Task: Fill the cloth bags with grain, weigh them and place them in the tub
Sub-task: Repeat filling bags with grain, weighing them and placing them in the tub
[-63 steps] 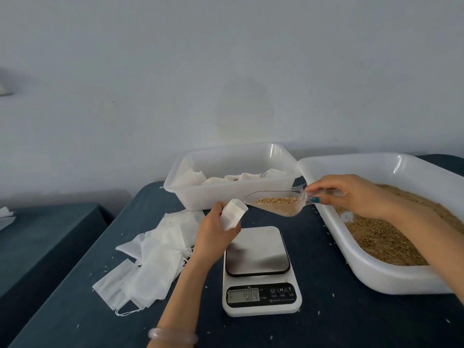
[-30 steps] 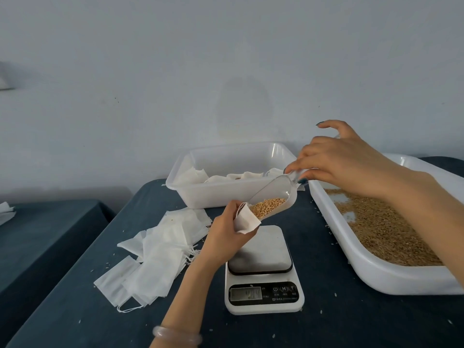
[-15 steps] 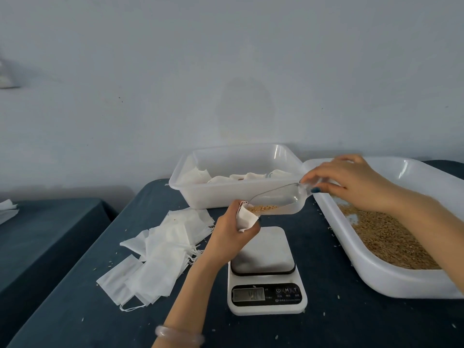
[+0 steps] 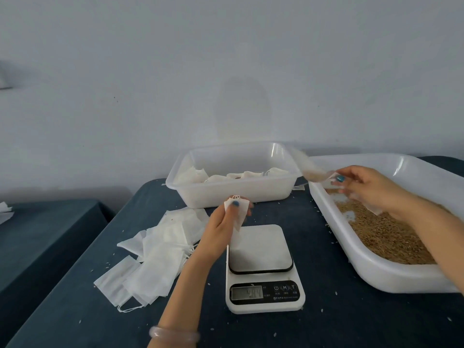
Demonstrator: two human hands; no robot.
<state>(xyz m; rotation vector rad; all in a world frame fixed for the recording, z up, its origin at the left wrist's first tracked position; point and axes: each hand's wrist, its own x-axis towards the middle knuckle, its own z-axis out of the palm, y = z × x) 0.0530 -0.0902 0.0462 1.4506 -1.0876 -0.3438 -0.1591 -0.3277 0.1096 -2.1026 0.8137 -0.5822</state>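
My left hand (image 4: 222, 228) is raised over the far left corner of the scale (image 4: 263, 301), wrist bent a little. The thumb lies across the front of the cloth bag (image 4: 239, 212) and the fingers curl behind it, pinching it upright with a small drawstring loop showing at the top. I cannot tell whether its lower corner touches the scale's plate. My right hand (image 4: 364, 188) reaches out over the near left corner of the grain tray (image 4: 376, 275), fingers curled round the handle of the scoop (image 4: 313, 172), which is clear plastic and blurred here, its bowl pointing left toward the tub (image 4: 238, 194). Half a second ago the scoop's lip sat at the mouth of the bag; now it has drawn back to the right and the two are well apart. The bag is thin, white and soft, like the loose heap of flat empty bags (image 4: 155, 254) on the dark blue tablecloth (image 4: 326, 327) beside my left forearm. The tub is translucent, rectangular and round-cornered, with filled bags (image 4: 246, 175) lying in it. The tray is wider and white, holding tan grain (image 4: 384, 234). The scale is glossy white with a square plate and a black panel, its display too blurred to read. A pale translucent bangle (image 4: 173, 332) circles my left wrist, and stray grains dot the cloth.
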